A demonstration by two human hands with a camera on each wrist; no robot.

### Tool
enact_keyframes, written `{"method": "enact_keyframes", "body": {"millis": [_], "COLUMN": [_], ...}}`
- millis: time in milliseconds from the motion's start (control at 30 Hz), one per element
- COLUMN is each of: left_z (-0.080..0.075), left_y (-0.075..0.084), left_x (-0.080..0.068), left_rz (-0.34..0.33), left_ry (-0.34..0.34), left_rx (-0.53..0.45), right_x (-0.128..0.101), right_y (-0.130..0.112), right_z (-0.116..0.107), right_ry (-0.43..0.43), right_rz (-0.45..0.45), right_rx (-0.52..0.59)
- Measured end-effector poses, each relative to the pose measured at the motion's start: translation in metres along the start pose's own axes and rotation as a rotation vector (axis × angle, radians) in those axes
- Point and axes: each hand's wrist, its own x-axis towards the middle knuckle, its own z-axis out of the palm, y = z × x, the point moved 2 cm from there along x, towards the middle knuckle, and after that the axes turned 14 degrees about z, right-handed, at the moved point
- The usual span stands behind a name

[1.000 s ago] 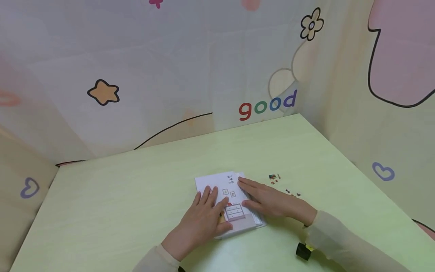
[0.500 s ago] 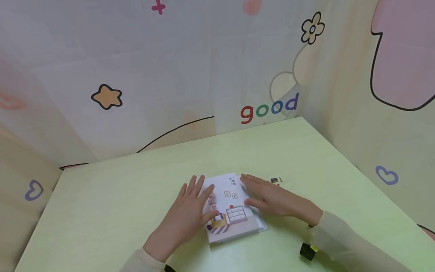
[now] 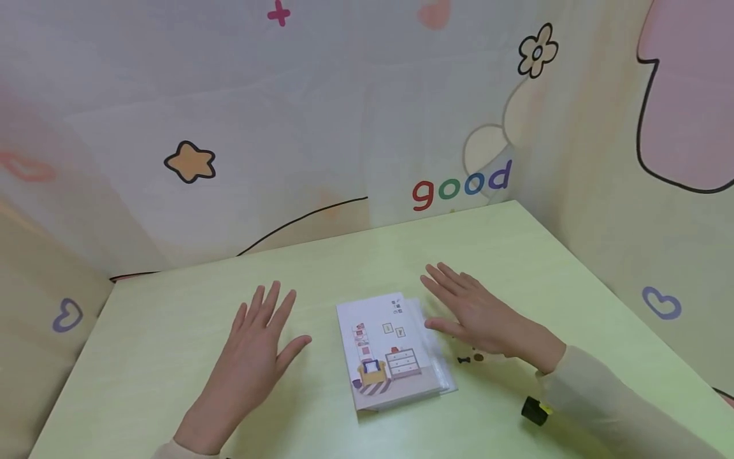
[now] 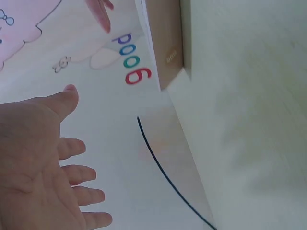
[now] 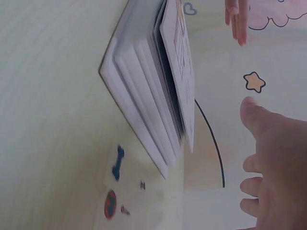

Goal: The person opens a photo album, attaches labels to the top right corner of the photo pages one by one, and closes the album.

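1. While the booklet lies flat at mid-table between them, the left hand and right hand hover with fingers spread, holding nothing.
2. Judged from this, a clean release means lifting both palms straight up, clear of the cover.
3. Small sticker pieces beside the right hand are partly hidden; the black object near the sleeve is unclear.

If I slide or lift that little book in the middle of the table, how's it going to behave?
The sticker book lies flat on the table, so it should slide, not roll or tip. Its cover gapes above loose pages in the right wrist view, so lifted by one edge it would likely fan open and flop. It looks thin, probably light.
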Motion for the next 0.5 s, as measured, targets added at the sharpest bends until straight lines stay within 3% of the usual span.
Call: {"method": "enact_keyframes", "body": {"millis": [500], "left_z": [-0.034], "left_y": [-0.059], "left_x": [-0.053], "left_rz": [-0.060], "left_ry": [0.073], "left_rx": [0.079], "right_x": [-0.009], "right_y": [0.042], "right_z": [-0.026], "right_ry": [0.023], "right_rz": [0.078], "right_rx": [-0.076]}}
